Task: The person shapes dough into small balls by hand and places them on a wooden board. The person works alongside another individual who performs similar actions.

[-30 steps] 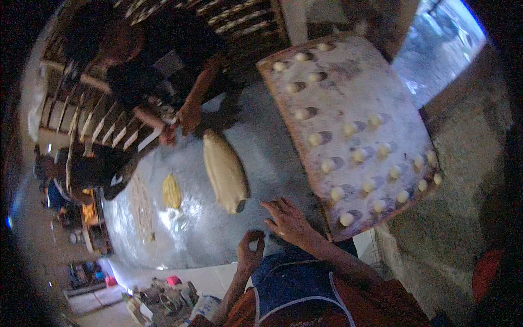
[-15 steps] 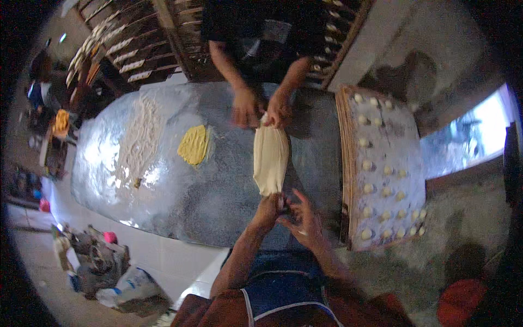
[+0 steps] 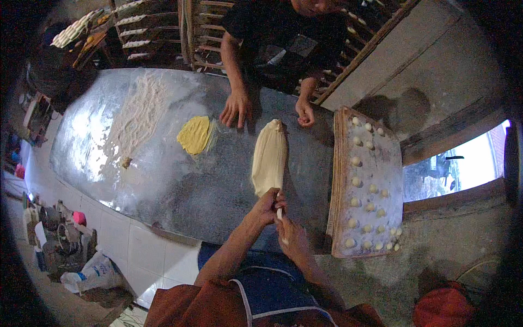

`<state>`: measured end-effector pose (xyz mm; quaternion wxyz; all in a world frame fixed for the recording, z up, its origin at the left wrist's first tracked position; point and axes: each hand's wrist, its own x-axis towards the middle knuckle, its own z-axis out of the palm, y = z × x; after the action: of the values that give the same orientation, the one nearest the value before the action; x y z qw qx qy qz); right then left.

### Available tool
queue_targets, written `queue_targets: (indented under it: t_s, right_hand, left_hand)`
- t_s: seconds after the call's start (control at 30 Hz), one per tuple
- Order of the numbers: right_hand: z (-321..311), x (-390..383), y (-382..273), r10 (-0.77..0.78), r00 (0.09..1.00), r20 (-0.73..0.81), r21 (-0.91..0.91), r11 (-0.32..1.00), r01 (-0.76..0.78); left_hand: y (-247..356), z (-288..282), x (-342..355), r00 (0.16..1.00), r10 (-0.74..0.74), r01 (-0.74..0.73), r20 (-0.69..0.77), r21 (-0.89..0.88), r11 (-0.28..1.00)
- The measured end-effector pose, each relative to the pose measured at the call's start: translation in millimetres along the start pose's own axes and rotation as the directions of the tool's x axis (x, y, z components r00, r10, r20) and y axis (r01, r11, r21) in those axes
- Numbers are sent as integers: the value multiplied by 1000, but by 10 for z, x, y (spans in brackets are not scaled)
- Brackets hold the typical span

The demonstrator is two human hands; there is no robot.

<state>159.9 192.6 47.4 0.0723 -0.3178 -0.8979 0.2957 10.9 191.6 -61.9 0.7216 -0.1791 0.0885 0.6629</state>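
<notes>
A long lump of pale dough [image 3: 268, 152] lies lengthwise on the grey metal-topped table [image 3: 180, 191]. My left hand [image 3: 268, 204] grips its near end, fingers closed. A narrow strand of dough runs from there to my right hand [image 3: 292, 237], closed on it just below and to the right. Beyond the lump, a co-worker's hands [image 3: 237, 109] are apart on either side of its far end, not holding it. A yellow soft patch [image 3: 193, 136] lies left of the lump, with a streaky whitish flour smear [image 3: 139, 114] farther left.
At the right stands a wooden board [image 3: 387, 169] dotted with several dough balls. A co-worker [image 3: 283, 38] leans over the far side, before slatted racks. Machinery [image 3: 65, 231] and a white sack [image 3: 90, 272] are at lower left, a red object [image 3: 441, 305] at lower right.
My hands have moved onto the dough's near end and drawn out a strand, right hand lower. The co-worker's hands have let go of the far end and moved apart. The view has turned.
</notes>
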Motion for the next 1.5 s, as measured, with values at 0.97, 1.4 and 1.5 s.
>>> queue_targets:
  t_s: [0.97, 1.4, 1.5]
  right_hand:
    - [329, -95, 1426, -223, 948, -226, -560, 826, 61]
    - [488, 441, 1697, -42, 961, -273, -222, 975, -21]
    - [627, 652, 837, 121, 973, -194, -13, 992, -126]
  left_hand:
    - [536, 276, -1782, 672, 511, 354, 535, 373, -857]
    - [1222, -464, -947, 509, 596, 132, 621, 628, -767]
    - [650, -502, -649, 678, 627, 301, 384, 633, -713]
